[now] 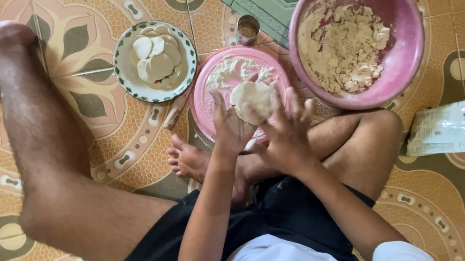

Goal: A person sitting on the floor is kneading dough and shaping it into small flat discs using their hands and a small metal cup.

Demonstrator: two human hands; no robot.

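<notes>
A pale green and white packet (pixel 448 128) is lying flat on the patterned tiled floor (pixel 109 138) near its right edge, roughly rectangular, its long side running left to right; its printing is too small to make out. A small metal cup (pixel 248 29) is standing near the floor's top edge, between the white plate (pixel 123 80) of flattened dough rounds (pixel 155 57) and the large pink bowl (pixel 407 44) of crumbly dough.

The person is sitting on the floor with the pink board (pixel 208 78) lying flat in front of the crossed legs, dusted with flour at its far side. A dough disc (pixel 252 99) is being held over the board's near half, between both hands. It is nearly round, so no long axis is showing, and its broad face is turning upward toward the camera.

The left hand (pixel 231 122) is cupping the disc's left edge, fingers spread and pointing away from the body. The right hand (pixel 286 132) is supporting the disc's right and near edge with fingers splayed; it appears to be gripping lightly rather than clenching. Whether the disc is touching the board is hard to tell.
</notes>
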